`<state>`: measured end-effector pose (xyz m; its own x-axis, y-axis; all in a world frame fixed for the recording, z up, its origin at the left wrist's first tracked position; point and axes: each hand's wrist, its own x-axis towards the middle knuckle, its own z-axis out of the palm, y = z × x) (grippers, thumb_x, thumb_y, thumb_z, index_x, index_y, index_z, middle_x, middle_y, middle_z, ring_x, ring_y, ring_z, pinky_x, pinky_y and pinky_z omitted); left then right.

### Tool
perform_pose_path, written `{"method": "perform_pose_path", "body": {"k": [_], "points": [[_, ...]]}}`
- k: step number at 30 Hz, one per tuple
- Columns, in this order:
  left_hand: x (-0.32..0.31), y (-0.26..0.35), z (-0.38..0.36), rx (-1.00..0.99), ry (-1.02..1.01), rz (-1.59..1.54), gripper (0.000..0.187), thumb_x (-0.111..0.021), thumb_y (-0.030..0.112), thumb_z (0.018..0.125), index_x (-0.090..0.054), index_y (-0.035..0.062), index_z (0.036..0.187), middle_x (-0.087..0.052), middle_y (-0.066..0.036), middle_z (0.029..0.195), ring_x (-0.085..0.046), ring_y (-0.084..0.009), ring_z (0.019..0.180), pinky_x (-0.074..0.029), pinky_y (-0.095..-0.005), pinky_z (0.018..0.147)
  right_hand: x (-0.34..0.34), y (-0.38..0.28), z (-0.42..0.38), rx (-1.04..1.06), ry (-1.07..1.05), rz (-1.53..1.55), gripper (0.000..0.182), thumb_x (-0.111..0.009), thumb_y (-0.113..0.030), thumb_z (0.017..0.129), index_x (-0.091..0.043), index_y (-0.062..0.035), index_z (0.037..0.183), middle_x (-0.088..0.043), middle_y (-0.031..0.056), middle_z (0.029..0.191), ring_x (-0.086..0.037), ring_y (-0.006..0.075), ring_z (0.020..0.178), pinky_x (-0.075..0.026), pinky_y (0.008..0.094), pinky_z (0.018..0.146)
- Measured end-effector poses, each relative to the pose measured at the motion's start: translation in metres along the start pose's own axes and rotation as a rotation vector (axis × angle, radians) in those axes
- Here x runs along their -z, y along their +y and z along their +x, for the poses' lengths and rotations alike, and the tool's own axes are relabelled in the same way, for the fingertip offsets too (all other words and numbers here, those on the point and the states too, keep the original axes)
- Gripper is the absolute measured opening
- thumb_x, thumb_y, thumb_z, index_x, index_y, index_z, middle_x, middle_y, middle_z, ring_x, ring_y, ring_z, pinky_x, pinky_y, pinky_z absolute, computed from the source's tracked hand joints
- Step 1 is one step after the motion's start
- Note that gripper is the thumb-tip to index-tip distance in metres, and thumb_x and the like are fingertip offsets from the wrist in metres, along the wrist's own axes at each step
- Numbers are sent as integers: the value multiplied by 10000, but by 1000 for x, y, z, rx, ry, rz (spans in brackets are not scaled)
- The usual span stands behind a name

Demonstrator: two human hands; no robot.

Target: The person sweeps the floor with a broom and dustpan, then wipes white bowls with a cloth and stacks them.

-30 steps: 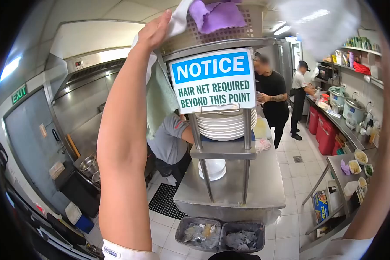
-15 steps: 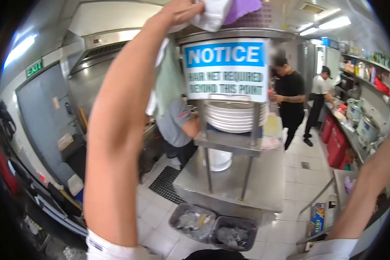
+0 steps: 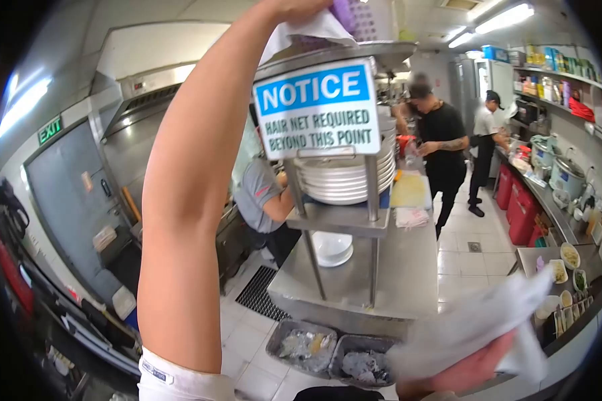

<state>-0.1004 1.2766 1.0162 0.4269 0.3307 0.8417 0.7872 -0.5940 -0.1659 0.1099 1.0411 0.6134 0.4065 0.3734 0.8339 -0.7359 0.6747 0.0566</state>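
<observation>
Two hands grip cloths: the left hand (image 3: pixel 301 8) pinches a white cloth (image 3: pixel 311 30) overhead; the right hand (image 3: pixel 471 371) clutches a blurred white rag (image 3: pixel 475 324) near.

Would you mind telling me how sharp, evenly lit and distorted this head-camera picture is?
Head view: strong fisheye, black vignette at the corners, straight edges bowed. The notice sign and plate stack read sharp. The right hand and its white cloth are smeared by motion blur. Ceiling lights blow out; the left hand is cropped at the top.
</observation>
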Motion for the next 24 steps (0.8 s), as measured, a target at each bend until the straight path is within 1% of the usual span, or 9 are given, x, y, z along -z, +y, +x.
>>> {"method": "perform_pose_path", "body": {"k": [6,8,10,13,15,17,19,21,24], "points": [[-24,22,-105,-144,333,0,500,-582,351,865,-608,77,1282,-629,-250,1238,-612,-389,1152,-476,-424,1008,-30,30,-49,-695,42,-148,374,-425,-217,999,-447,8,1296,-548,111,1209,-523,202,1082,-405,319,928],[-51,71,-241,247,139,-240,383,-696,325,849,-663,72,1135,-664,-186,1074,-619,-326,1024,-458,-416,931,-31,39,-53,-877,56,-149,350,-458,-217,981,-496,17,1238,-605,119,1120,-584,194,992,-459,301,864],[-57,92,-363,63,-393,-739,479,-687,337,891,-595,14,1232,-629,-184,1165,-594,-297,1103,-463,-400,959,-30,56,-55,-1092,163,-118,284,-508,-204,941,-548,12,1121,-646,100,964,-617,170,833,-493,269,742],[-100,112,-592,927,-627,-1709,494,-635,434,946,-607,8,1194,-625,10,1096,-544,-89,1025,-440,-279,914,3,107,-69,-1392,-163,-188,197,-564,-114,892,-584,21,1033,-642,77,960,-573,130,869,-469,277,802],[-85,158,-702,1469,-234,-1549,413,-654,434,931,-664,55,1096,-638,42,959,-546,-54,917,-453,-269,827,25,172,-102,-1613,-551,-341,159,-555,-133,908,-606,6,968,-633,26,886,-542,86,839,-458,255,765],[-45,213,-778,1845,-440,-816,353,-667,425,913,-688,78,974,-650,12,848,-561,-78,829,-470,-301,757,80,233,-202,-1782,-819,-360,193,-549,-155,918,-608,8,1002,-668,76,910,-609,162,828,-483,297,778],[-14,285,-848,1797,-255,-386,336,-685,395,886,-694,59,911,-658,-91,807,-612,-222,766,-484,-376,718,186,275,-354,-1474,-1758,-622,253,-553,-181,919,-608,32,1044,-675,190,969,-648,327,902,-493,375,831],[11,337,-884,1833,-337,-242,348,-684,394,878,-680,47,910,-659,-128,828,-627,-272,793,-488,-397,735,180,246,-420,-1415,-2096,-406,261,-611,-223,882,-626,3,1014,-663,212,952,-643,326,858,-495,385,788],[42,398,-910,1930,-497,-77,308,-708,341,813,-656,56,918,-679,-167,911,-639,-378,910,-497,-449,801,143,224,-471,-1351,-2126,14,290,-604,-268,887,-636,-6,1008,-661,208,977,-634,323,908,-488,390,803]]}}
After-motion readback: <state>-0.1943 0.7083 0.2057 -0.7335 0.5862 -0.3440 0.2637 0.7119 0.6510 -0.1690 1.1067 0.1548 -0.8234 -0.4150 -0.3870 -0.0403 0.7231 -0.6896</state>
